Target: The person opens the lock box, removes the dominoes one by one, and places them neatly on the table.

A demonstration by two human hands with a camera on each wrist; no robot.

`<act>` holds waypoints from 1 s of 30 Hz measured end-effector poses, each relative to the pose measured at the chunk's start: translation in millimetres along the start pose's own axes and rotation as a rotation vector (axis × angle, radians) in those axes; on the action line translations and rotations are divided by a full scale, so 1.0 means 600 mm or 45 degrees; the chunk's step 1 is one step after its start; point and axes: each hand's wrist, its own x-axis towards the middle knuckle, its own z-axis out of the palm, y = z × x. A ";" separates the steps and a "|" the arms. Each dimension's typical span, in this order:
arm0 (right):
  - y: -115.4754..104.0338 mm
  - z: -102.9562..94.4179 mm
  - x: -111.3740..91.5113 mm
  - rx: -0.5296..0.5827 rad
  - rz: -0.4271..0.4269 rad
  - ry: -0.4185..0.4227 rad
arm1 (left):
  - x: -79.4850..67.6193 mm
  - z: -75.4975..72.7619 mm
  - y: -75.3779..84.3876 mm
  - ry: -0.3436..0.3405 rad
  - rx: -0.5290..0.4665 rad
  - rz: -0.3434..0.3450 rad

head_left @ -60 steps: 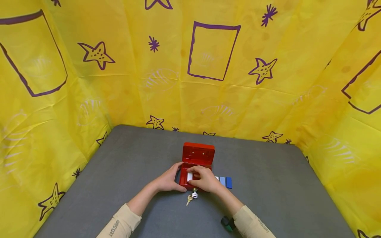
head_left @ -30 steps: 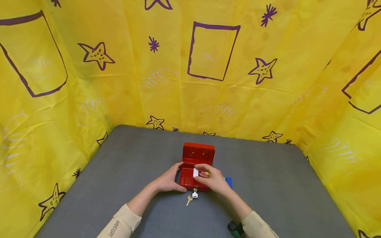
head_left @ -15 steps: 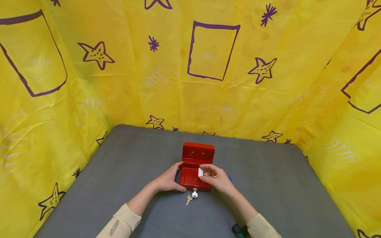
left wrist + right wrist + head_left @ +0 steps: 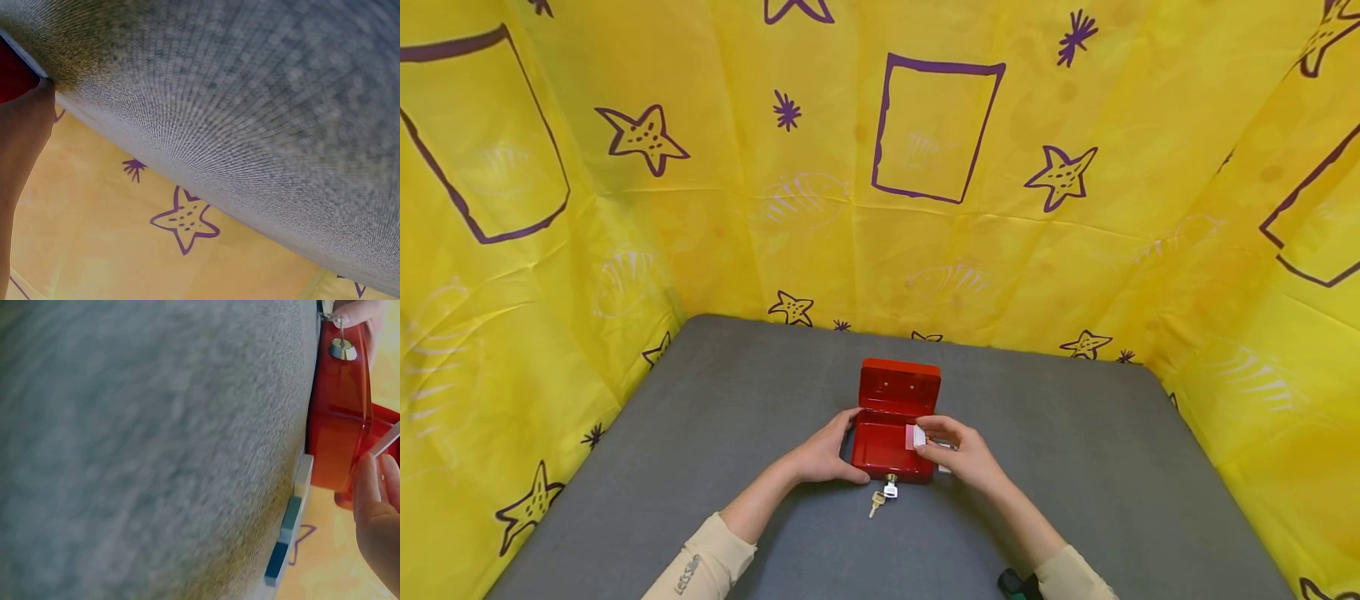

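A red metal cash box (image 4: 876,446) stands on the grey table, its lid (image 4: 898,386) raised. My left hand (image 4: 823,454) grips its left side, thumb at the front corner and fingers at the back. Between the thumb and fingertips of my right hand (image 4: 968,454) is a small white flat block (image 4: 920,436), held over the box's right edge. A pink patch shows along the block's left side. In the right wrist view, the pinched block (image 4: 387,439) appears edge-on. A key (image 4: 891,488) sits in the front lock, and a second key (image 4: 877,502) hangs from it.
Right of the box, a white block (image 4: 303,475), a light blue block (image 4: 290,515) and a dark blue block (image 4: 275,562) lie in a row, mostly hidden by my right hand in the head view. A yellow patterned curtain (image 4: 820,250) surrounds the table (image 4: 760,375).
My right hand has lifted the white block from inside the box and carried it rightward to the right edge. The left hand has stayed on the box.
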 end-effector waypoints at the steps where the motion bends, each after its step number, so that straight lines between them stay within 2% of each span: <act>1: 0.007 -0.001 0.002 -0.001 -0.001 0.011 | 0.000 0.000 0.000 0.001 0.000 -0.002; 9: 0.036 -0.013 0.004 0.014 0.001 0.027 | 0.002 0.002 -0.002 0.002 0.003 -0.003; 17: 0.043 -0.025 -0.005 0.020 0.006 0.055 | 0.002 0.003 -0.004 0.000 0.015 0.009; 30: 0.061 -0.050 -0.019 -0.069 0.034 0.102 | 0.003 0.003 -0.006 -0.003 0.018 0.009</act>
